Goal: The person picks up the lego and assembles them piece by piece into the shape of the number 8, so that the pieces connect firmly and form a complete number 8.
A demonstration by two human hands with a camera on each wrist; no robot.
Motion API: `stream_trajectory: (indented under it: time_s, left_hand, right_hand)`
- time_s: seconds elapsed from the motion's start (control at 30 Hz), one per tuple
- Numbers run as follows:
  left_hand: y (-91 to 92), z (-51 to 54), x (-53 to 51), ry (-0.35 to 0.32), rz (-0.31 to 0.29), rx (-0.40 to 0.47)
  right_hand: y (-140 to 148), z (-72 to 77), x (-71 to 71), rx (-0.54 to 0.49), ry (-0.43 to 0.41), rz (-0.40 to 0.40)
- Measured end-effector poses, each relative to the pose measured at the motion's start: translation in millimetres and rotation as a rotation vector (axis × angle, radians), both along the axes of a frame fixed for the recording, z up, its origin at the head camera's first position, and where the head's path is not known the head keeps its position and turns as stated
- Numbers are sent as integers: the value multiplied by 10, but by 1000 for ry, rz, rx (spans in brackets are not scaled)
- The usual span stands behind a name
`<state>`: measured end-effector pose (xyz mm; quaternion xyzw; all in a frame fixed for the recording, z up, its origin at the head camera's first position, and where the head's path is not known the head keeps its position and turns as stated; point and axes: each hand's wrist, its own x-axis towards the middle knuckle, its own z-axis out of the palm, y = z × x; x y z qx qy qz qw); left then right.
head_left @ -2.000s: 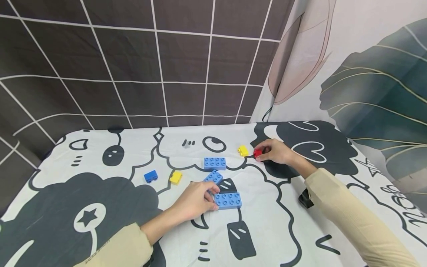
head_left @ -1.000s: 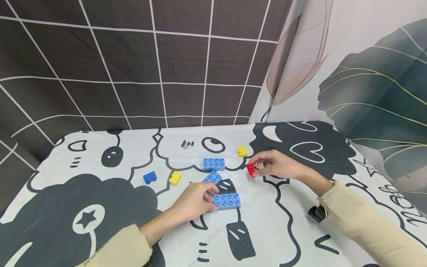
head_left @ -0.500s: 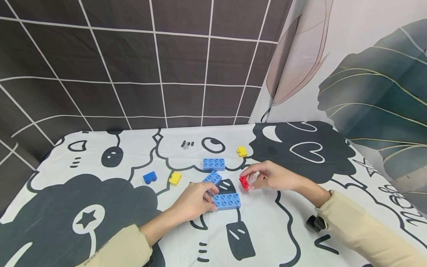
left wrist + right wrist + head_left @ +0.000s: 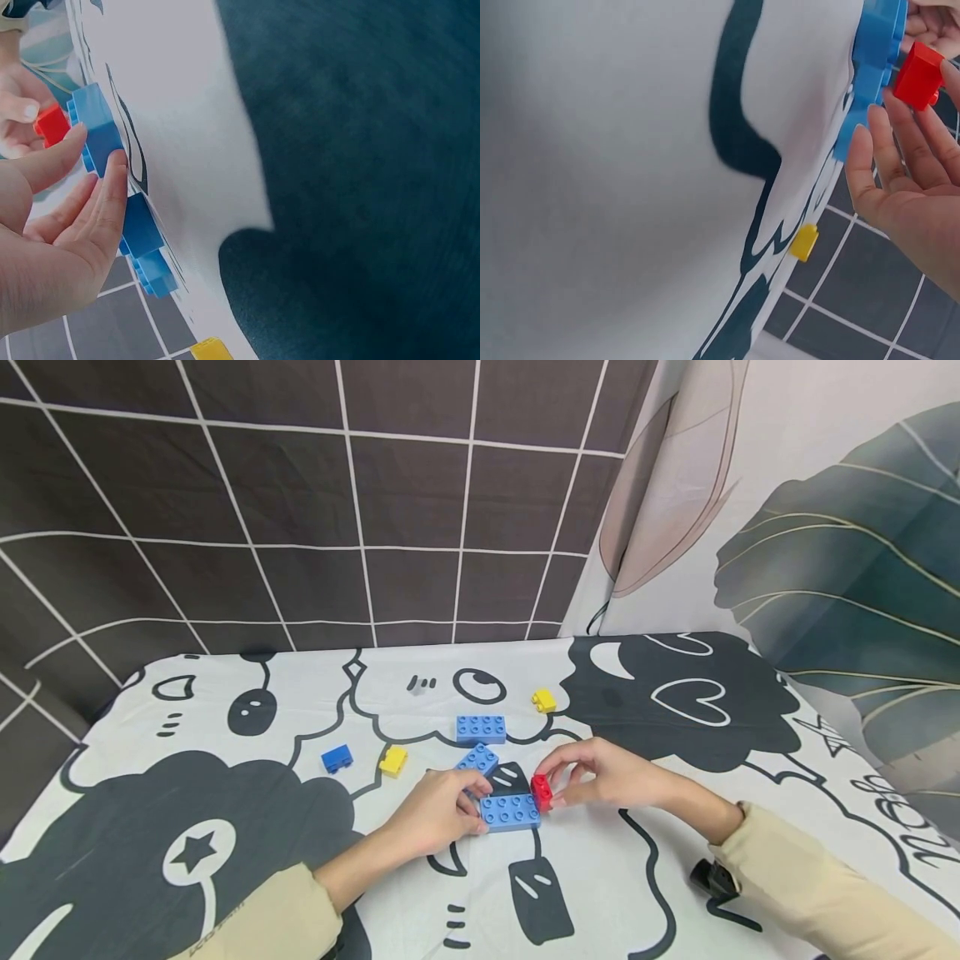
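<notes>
In the head view, my left hand (image 4: 431, 814) pinches the left end of a light blue building brick (image 4: 512, 815) lying studs up on the patterned cloth. Between the thumb and fingers of my right hand (image 4: 611, 774) is a small red building brick (image 4: 541, 793), tilted, at the blue brick's right end. The right wrist view shows the red brick (image 4: 919, 75) held by its sides, apart from the cloth. From the left wrist view, the thumb and fingers lie on either side of the blue brick (image 4: 97, 124). Whether red and blue touch, I cannot tell.
Behind the held brick lie an angled blue brick (image 4: 478, 757) and another blue one (image 4: 481, 728). A yellow brick (image 4: 543, 700) sits farther back right. To the left are a darker blue brick (image 4: 337, 758) and a second yellow brick (image 4: 393, 761). A dark gridded cloth (image 4: 300, 493) hangs behind.
My right hand has brought the red brick from the back right, leftward and nearer, to the front blue brick's right end, turning it on the way. My left hand has stayed in place.
</notes>
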<state>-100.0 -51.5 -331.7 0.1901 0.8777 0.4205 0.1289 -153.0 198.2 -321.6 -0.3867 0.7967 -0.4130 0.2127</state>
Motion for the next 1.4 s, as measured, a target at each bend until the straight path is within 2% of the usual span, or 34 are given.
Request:
stream_trajectory:
  time_s: [0.3, 0.67, 1.4]
  left_hand:
    - [3, 3, -1, 5, 0, 1]
    - [1, 19, -1, 1, 0, -2]
    - [1, 4, 1, 6, -7, 0]
  right_hand:
    - [-80, 12, 115, 15, 59, -29]
    - [-99, 6, 149, 80, 155, -52]
    - [-128, -26, 132, 14, 139, -17]
